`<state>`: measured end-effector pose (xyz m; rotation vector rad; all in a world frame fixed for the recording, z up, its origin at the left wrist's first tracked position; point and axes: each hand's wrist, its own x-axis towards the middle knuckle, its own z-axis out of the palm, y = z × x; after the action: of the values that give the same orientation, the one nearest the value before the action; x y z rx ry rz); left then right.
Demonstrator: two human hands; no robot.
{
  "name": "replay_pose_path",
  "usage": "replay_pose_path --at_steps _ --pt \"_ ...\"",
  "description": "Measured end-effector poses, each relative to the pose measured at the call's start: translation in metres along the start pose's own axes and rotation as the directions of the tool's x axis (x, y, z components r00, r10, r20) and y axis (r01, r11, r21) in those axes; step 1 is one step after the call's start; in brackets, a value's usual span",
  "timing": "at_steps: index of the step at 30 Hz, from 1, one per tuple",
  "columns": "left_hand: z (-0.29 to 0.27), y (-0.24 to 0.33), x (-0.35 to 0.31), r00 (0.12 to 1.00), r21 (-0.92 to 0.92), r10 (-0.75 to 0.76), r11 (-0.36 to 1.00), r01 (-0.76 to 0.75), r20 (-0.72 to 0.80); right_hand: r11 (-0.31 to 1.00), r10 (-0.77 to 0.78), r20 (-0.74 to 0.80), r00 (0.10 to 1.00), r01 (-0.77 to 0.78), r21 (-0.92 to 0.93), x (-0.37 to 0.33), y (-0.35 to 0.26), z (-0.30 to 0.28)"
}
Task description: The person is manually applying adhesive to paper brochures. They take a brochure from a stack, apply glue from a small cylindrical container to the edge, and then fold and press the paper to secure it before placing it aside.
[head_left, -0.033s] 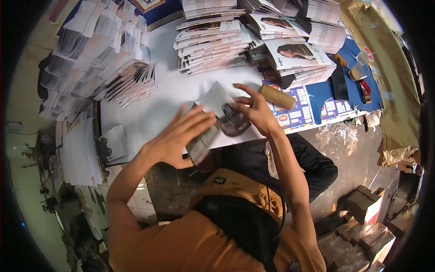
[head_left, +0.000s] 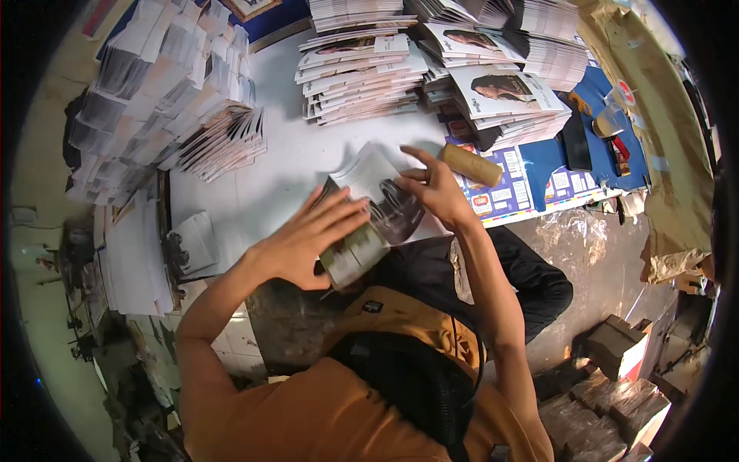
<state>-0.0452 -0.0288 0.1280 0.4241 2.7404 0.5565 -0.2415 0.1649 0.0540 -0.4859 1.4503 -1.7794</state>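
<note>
The booklet (head_left: 358, 254) lies open near the front edge of the white surface (head_left: 281, 88), between the 2 hands of the person, and its lower left corner reaches out past this edge. The left hand (head_left: 302, 240) is spread wide over the left part of the booklet; its fingers lie across the page, and its thumb is near the lower left corner. The right hand (head_left: 437, 192) is at the upper right part of the booklet, with the index finger stretched out and the other fingers bent; I cannot tell if it pinches a page or only touches it. Just beside the right hand, a tan cylinder (head_left: 472, 165) lies on its side, on a purple printed sheet (head_left: 512, 173). Behind the hands stand piles of booklets: 1 pile (head_left: 354, 81) at the middle and another pile (head_left: 504, 96) to the right of it. At the far left there is a high stack of folded paper (head_left: 165, 85). On the right side, a black phone (head_left: 576, 144) lies near a clear cup (head_left: 610, 122).
</note>
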Motion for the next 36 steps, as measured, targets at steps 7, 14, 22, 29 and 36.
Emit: replay_pose_path --at_steps 7,14,22,29,36 --pt "0.063 -0.026 0.034 0.947 0.010 -0.081 0.996 0.089 -0.309 0.784 -0.117 -0.164 0.979 -0.011 -0.621 -0.006 0.003 -0.009" --pt "0.085 -0.028 0.086 0.838 0.074 -0.165 0.969 0.237 -0.520 0.824 -0.210 -0.248 0.946 0.035 -0.565 -0.016 0.001 -0.013" --pt "0.079 -0.017 0.095 0.825 0.078 -0.204 0.955 0.286 -0.527 0.872 -0.175 -0.065 0.982 0.125 -0.473 -0.015 0.025 0.009" --pt "0.108 -0.029 0.045 0.482 -0.276 -0.586 0.775 0.569 -0.651 0.244 -0.465 0.067 0.883 0.200 -0.949 -0.015 0.051 0.034" --pt "0.121 -0.027 0.018 0.620 -0.067 -0.446 0.841 0.536 -0.645 0.167 -0.388 0.206 0.899 0.288 -0.943 -0.022 0.054 0.064"
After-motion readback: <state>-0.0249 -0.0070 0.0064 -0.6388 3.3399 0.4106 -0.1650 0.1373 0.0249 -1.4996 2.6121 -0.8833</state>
